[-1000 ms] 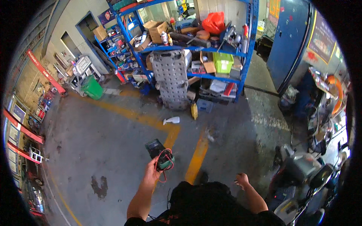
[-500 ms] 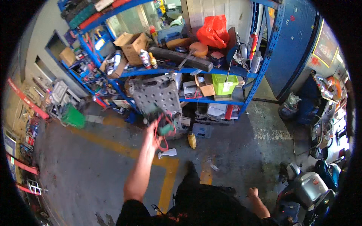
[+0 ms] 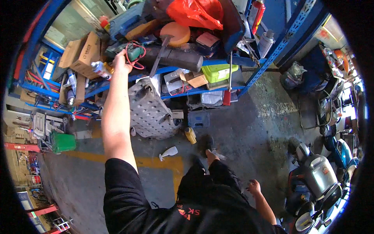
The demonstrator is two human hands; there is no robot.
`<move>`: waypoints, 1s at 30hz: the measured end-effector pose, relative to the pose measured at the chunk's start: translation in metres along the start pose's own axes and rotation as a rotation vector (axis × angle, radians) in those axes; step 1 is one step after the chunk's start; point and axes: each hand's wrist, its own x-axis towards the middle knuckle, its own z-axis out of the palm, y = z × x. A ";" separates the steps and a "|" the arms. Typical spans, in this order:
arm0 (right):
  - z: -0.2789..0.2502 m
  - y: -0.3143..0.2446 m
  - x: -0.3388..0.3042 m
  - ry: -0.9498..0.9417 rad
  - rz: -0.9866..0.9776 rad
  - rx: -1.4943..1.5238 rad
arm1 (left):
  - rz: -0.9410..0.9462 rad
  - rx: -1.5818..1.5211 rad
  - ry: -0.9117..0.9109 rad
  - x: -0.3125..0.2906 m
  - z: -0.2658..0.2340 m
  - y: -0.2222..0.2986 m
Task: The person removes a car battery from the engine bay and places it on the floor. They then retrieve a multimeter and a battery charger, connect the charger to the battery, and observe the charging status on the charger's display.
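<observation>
Arm outstretched, seemingly to span the gap, my left hand (image 3: pixel 122 64) clamps a boxy, dark-green, red-cabled device (image 3: pixel 134 54) at the cluttered blue metal shelf (image 3: pixel 287 38); my right hand (image 3: pixel 254 188) hangs low, apparently balancing the reach, its grip too indistinct to tell.

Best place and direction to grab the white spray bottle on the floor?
I'd take the white spray bottle round its narrower neck end, coming from above. It lies on its side on the floor, so its upper side is exposed while the floor blocks underneath; the neck looks slimmer to close on than the wide body.
</observation>
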 end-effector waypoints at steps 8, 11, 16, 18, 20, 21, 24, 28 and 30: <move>-0.020 -0.133 0.080 0.061 -0.135 0.055 | 0.226 0.417 0.268 -0.002 0.002 -0.042; -0.012 -0.190 0.104 -0.059 -0.223 0.010 | 0.103 0.404 0.249 0.010 -0.006 -0.050; 0.012 -0.245 0.136 -0.141 -0.292 0.006 | 0.115 0.020 -0.023 0.002 -0.004 -0.037; 0.022 -0.259 0.134 -0.146 -0.300 -0.087 | 0.223 -0.062 0.046 -0.003 -0.003 -0.035; 0.031 -0.265 0.135 -0.154 -0.297 -0.031 | 0.267 -0.120 0.115 -0.010 0.006 -0.024; 0.032 -0.262 0.139 -0.167 -0.282 0.058 | 0.300 -0.158 0.134 -0.011 0.005 -0.018; 0.029 -0.243 0.133 -0.149 -0.163 0.255 | 0.241 -0.048 0.124 -0.046 0.021 0.015; 0.048 -0.224 0.098 -0.103 -0.159 0.411 | 0.223 -0.271 -0.085 -0.062 0.001 0.076; 0.059 -0.207 0.074 -0.150 0.057 0.819 | 0.224 -0.281 -0.239 -0.061 -0.033 0.107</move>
